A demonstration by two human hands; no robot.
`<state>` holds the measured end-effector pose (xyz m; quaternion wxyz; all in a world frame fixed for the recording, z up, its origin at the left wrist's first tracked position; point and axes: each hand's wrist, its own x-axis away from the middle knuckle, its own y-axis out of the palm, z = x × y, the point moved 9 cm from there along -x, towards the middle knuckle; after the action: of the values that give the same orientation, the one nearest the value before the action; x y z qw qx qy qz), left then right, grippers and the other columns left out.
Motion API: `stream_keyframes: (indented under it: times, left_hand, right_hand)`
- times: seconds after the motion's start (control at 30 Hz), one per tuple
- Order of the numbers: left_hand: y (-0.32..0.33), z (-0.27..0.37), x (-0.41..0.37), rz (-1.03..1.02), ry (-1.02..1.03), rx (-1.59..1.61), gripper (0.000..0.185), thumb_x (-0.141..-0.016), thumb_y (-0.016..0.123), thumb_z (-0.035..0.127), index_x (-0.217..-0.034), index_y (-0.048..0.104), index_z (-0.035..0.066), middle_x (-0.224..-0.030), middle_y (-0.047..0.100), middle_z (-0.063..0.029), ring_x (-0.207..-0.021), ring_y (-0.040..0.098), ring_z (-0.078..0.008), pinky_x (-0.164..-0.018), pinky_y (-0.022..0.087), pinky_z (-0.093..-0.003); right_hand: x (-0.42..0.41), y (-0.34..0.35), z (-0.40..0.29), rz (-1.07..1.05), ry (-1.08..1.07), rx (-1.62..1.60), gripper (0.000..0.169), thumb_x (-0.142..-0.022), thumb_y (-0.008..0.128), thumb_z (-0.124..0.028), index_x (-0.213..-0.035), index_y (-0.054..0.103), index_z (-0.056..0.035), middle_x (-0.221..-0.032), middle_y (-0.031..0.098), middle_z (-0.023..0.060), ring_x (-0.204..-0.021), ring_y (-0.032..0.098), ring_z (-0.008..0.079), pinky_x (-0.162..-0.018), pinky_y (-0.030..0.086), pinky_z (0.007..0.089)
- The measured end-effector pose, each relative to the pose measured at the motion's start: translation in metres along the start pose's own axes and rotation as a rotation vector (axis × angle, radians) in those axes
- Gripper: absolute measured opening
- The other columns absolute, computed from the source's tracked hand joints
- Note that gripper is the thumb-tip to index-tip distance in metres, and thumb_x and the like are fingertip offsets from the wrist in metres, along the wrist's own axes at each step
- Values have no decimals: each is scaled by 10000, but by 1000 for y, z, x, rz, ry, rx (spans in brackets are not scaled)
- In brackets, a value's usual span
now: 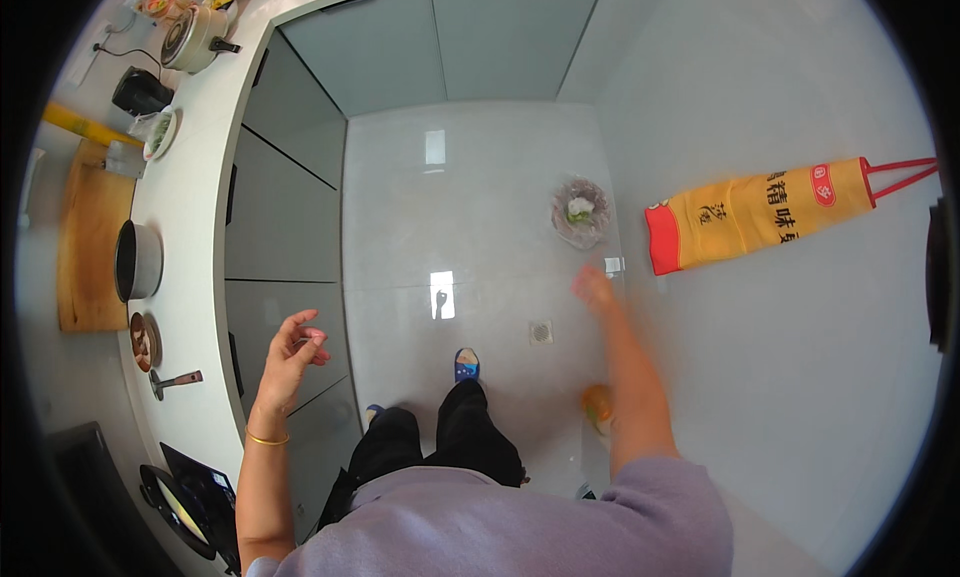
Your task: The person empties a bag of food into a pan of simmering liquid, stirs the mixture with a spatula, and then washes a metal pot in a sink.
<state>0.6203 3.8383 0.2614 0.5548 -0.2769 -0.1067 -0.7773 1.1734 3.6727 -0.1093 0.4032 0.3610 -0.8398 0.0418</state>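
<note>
My left hand (292,355) hangs in the air beside the grey cabinet fronts, fingers loosely curled and apart, with nothing visible in it. A gold bangle (268,440) circles that wrist. My right hand (596,288) is stretched out over the right side of the floor and blurred; whether it holds anything is unclear. Just beyond it on the floor is a waste bin with a clear plastic liner (568,230), holding white and green scraps. A yellow and red apron (750,213) bearing writing hangs on the wall to the right.
Along the left, a white countertop (195,269) carries a deep pot (142,260), a brown bowl (144,342), a brown-handled utensil (176,379) and a lidded cooker (196,40). A wooden cutting board (94,239) leans behind. A pan (176,511) sits lower left; a drain (541,333) marks the floor.
</note>
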Motion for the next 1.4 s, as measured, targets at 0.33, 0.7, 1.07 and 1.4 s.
stream_keyframes:
  times: [0.33, 0.7, 1.07, 1.4]
  left_hand:
    - [-112, 9, 80, 303, 167, 143, 437, -935, 632, 139, -1334, 493, 30, -970, 592, -23, -804, 591, -123, -725, 490, -261]
    - [-279, -73, 322, 830, 397, 390, 389, -929, 610, 93, -1302, 526, 19, -987, 605, -37, -808, 620, -123, -735, 506, -250]
    - [-426, -189, 546, 1423, 326, 23, 304, -880, 652, 40, -1181, 614, 21, -928, 574, -6, -789, 518, -62, -747, 457, -207]
    - [-426, -257, 569, 1598, 159, -138, 331, -840, 672, 31, -1166, 620, 51, -1015, 605, -75, -947, 571, -200, -865, 462, -318]
  right_hand:
    - [106, 222, 23, -373, 195, -134, 253, -991, 502, -97, -1155, 535, 93, -1115, 609, 210, -1056, 616, 285, -968, 530, 389]
    - [468, 656, 113, -1380, 329, 359, 260, -1028, 447, -124, -1123, 574, 82, -1103, 637, 203, -1030, 637, 262, -942, 537, 366]
    - [668, 829, 271, -1711, -170, 907, 260, -988, 535, -162, -1117, 601, 53, -1006, 673, 147, -901, 671, 205, -856, 557, 308]
    - [521, 882, 364, -1180, -1474, 1898, 595, -836, 541, -48, -1402, 356, -26, -1192, 557, 266, -1058, 581, 436, -885, 507, 514]
